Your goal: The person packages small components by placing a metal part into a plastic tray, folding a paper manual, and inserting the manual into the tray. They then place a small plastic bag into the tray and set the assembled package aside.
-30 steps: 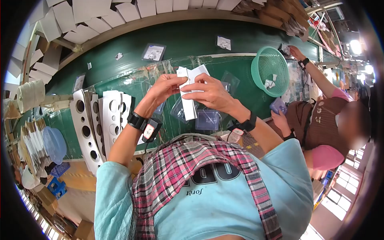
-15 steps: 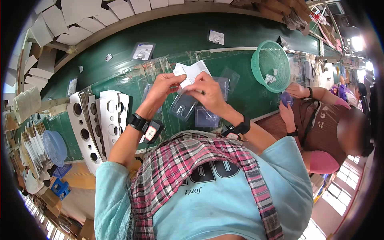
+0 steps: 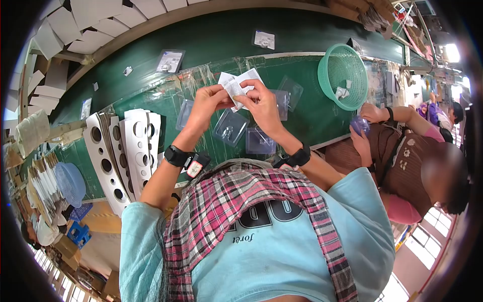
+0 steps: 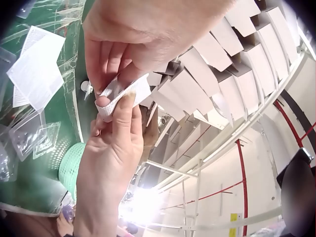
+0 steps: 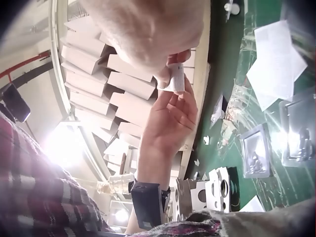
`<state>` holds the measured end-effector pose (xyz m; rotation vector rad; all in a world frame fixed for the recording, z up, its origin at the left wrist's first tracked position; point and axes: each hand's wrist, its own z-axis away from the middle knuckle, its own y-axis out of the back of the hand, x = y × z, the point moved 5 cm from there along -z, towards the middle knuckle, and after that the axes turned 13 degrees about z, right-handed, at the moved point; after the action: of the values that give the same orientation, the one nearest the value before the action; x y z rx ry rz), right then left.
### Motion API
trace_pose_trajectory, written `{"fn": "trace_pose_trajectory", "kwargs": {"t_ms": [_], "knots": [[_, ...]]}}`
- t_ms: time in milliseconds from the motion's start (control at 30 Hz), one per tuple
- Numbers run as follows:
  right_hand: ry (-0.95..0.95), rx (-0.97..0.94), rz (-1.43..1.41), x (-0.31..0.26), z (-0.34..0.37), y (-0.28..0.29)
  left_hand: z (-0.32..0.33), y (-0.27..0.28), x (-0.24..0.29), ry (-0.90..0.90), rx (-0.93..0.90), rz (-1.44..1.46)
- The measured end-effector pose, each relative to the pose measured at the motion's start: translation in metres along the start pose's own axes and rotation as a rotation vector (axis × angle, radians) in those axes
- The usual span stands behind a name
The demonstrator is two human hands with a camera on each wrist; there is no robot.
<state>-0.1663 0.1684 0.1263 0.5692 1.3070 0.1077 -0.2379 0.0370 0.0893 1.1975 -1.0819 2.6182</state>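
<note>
Both hands hold a folded white printed leaflet [image 3: 234, 89] above the green table. My left hand [image 3: 205, 104] pinches one side of it, and my right hand [image 3: 264, 105] pinches the other with thumb and fingers. In the left wrist view the folded leaflet [image 4: 122, 96] bends between the fingertips. Beneath it, overlapping white sheets [image 4: 37, 69] lie on the table. Clear plastic blister shells [image 3: 231, 127] sit close below the hands, one holding a small part. Another blister shell [image 3: 260, 141] lies nearer the body.
A green plastic basket [image 3: 326, 75] with small white pieces stands at right. Cut-out white cardboard strips [image 3: 103, 156] lean at left. Packed blisters [image 3: 170, 61] lie on the dark green belt [image 3: 216, 43] behind. Another person [image 3: 397, 151] sits at right, holding a purple thing.
The long leaflet strip has been folded shorter between my hands. The packs on the belt have shifted left in view. The other person's far hand has come back from the belt toward the purple thing.
</note>
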Motion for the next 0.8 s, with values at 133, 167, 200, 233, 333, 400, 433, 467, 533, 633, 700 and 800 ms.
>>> {"fn": "trace_pose_trajectory", "kwargs": {"t_ms": [133,167,200,233,333,400,433,467,533,633,700,800], "knots": [[0.015,0.017,0.027,0.002,0.0,0.0,0.003,-0.001,0.003,0.022,-0.055,0.03],[0.011,0.014,0.044,-0.002,0.0,0.002,0.003,-0.002,0.004,0.02,-0.062,0.06],[0.006,0.01,0.061,-0.003,0.0,0.004,0.004,-0.003,0.005,0.018,-0.068,0.089],[0.014,0.012,0.086,-0.004,0.0,0.005,0.005,-0.005,0.006,0.017,-0.074,0.119],[0.031,0.021,0.133,-0.005,0.0,0.005,0.011,-0.012,0.009,-0.012,-0.038,0.054],[0.03,0.03,0.128,-0.006,0.002,0.004,0.014,-0.015,0.012,-0.045,-0.031,-0.052],[0.034,0.035,0.138,-0.006,0.002,0.005,0.015,-0.017,0.012,-0.063,-0.029,-0.107],[0.038,0.041,0.149,-0.007,0.002,0.005,0.014,-0.019,0.012,-0.08,-0.009,-0.104],[0.024,0.038,0.173,-0.009,0.003,0.004,0.015,-0.019,0.011,-0.113,0.03,-0.098],[-0.02,0.022,0.186,-0.015,0.005,0.002,0.016,-0.014,0.011,-0.135,0.087,-0.176],[-0.038,0.032,0.163,-0.018,0.006,0.001,0.017,-0.011,0.008,-0.16,0.125,-0.193],[-0.046,-0.004,0.134,-0.019,0.007,-0.001,0.022,-0.01,0.009,-0.207,0.159,-0.158]]}}
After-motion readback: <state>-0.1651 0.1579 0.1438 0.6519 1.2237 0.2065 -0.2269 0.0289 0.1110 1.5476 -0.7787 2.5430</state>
